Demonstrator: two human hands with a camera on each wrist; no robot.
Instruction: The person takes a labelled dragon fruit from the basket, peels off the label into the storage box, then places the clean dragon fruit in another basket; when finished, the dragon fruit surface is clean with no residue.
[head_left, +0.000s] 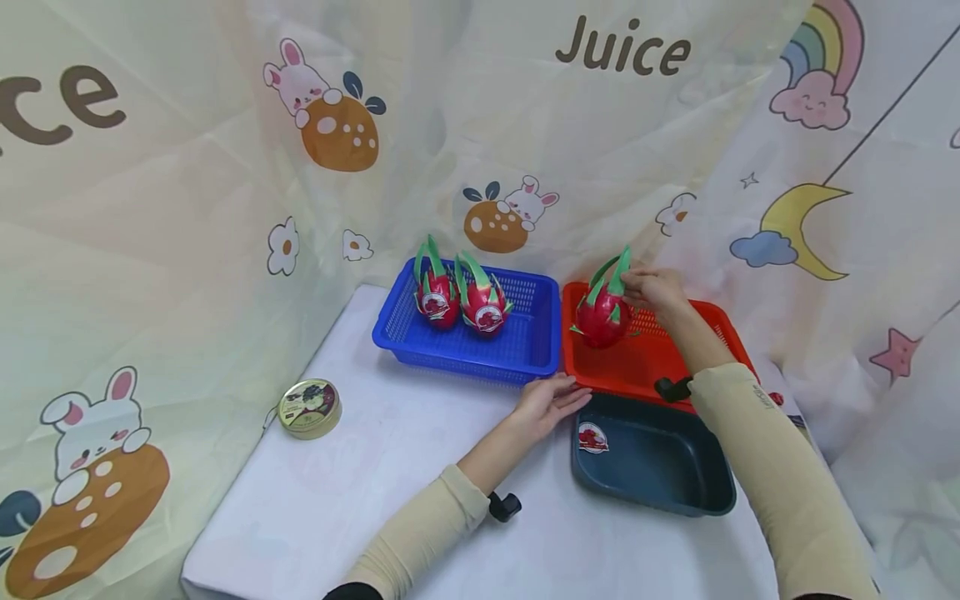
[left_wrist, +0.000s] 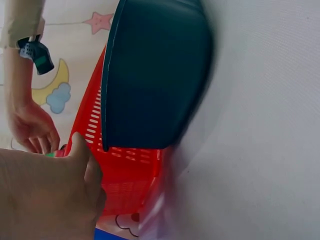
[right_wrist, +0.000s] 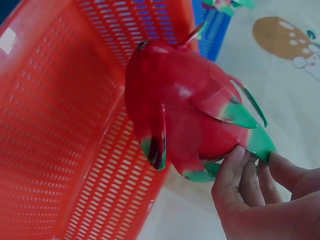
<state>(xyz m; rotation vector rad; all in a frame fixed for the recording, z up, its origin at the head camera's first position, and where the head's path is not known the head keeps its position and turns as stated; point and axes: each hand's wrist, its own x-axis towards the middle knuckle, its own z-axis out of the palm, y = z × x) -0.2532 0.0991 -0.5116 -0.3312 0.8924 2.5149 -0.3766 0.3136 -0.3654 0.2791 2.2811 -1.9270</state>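
My right hand [head_left: 656, 292] pinches a green leaf tip of a red dragon fruit [head_left: 603, 321]. In the right wrist view the dragon fruit [right_wrist: 175, 100] tilts over the perforated red basket [right_wrist: 65, 150], thumb and fingers at its leafy end. In the head view it overlaps the left part of the red basket [head_left: 637, 367]. My left hand [head_left: 543, 406], fingers extended, is at that basket's near left corner, beside the dark green tub [head_left: 652, 467]. The left wrist view shows the left hand [left_wrist: 50, 190] close to the red basket [left_wrist: 125, 172], its palm side hidden.
To the left, a blue basket [head_left: 536, 325] holds two dragon fruits [head_left: 487, 308] with round stickers. A similar sticker [head_left: 592, 437] is on the dark tub's inner left side. A round gold tin [head_left: 309, 408] sits at the table's left edge. Printed cloth [head_left: 420, 125] hangs close behind the baskets.
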